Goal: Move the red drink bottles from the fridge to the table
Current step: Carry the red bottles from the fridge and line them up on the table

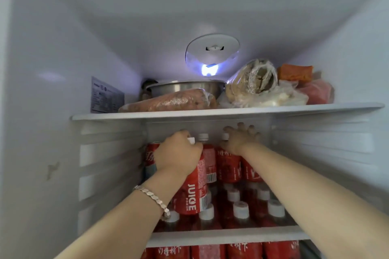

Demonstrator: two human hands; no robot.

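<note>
Left hand [179, 153] grips a red bottle [192, 191] labelled "JUICE" (white cap), right hand [237, 139] fingers spread over another bottle's cap [225, 136].

Bottom-shelf bottles [244, 250] — cut off; wall sticker [107, 95] unreadable.

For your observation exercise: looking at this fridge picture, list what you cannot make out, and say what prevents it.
Head view only:
- Left hand covers the neck of the JUICE bottle.
- Right hand reaches over a bottle cap; whether it grips is unclear.
- Sticker print is too small to read.
- Bottom bottles are cut off by the lower edge.
- Pot contents are hidden by its rim and wrapped food.
</note>
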